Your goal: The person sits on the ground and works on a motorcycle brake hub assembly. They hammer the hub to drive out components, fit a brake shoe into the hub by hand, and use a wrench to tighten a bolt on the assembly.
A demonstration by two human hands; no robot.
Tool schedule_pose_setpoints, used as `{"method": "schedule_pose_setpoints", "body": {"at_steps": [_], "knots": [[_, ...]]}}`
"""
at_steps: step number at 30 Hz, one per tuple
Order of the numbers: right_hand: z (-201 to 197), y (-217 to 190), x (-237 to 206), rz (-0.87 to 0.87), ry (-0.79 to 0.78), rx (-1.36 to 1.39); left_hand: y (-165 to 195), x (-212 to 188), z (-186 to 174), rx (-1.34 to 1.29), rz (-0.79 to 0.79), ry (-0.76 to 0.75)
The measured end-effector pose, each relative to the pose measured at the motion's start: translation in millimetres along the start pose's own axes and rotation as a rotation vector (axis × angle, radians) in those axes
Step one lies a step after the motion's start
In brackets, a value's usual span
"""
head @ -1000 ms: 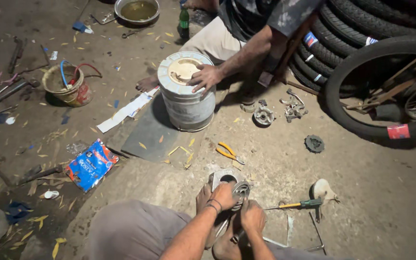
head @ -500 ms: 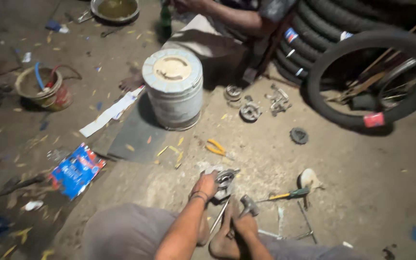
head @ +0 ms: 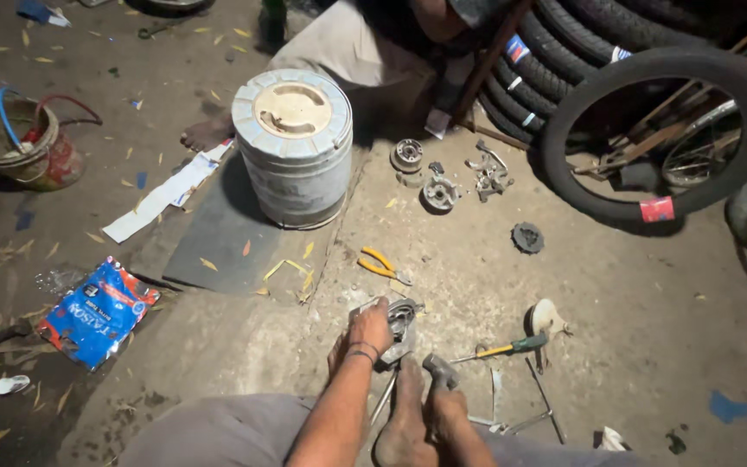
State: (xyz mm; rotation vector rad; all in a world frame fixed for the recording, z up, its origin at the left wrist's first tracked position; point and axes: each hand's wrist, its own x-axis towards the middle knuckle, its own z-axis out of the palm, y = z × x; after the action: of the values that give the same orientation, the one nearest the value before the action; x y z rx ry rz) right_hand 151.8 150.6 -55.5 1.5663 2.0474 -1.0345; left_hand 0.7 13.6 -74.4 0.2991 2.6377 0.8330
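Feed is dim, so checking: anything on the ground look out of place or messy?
Yes. Small metal parts lie loose on the ground by the tyre, pliers sit apart from the screwdriver, and a crumpled blue packet lies among leaf litter. No spill visible.

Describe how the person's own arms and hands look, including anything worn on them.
Both forearms are bare, no sleeves or gloves. The left hand has a thin dark band around its wrist. The right hand shows nothing worn. Both look smudged with grime; finer detail is lost in dim light.
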Motion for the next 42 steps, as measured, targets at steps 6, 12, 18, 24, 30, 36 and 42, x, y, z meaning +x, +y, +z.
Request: {"method": "schedule_pose_setpoints", "body": {"at_steps": [6,12,18,24,30,36,42], "knots": [[-7,-10,-5,-0.122,-0.227,0.500,-1,9,-10,0.004,0.009,-0.051],[-37,-23,-36,-0.512,-0.143,0.490,-7,10,-11,0.046,0.010,-0.126],[-33,32,-17,-0.757,0.053,-0.046,-42,38,55,-0.046,0.141,0.017],[-18,57,-21,-0.501,-0.145,0.278,-63,53,88,0.002,0.141,-0.127],[-26,19,-38,-0.695,-0.083,0.319,-46,37,59,-0.067,0.053,-0.061],[10,23,-13,-0.920,0.057,-0.197,-35,35,74,0.038,0.027,-0.043],[-6,17,-12,-0.725,-0.016,-0.020,-52,50,79,0.020,0.107,-0.105]]}}
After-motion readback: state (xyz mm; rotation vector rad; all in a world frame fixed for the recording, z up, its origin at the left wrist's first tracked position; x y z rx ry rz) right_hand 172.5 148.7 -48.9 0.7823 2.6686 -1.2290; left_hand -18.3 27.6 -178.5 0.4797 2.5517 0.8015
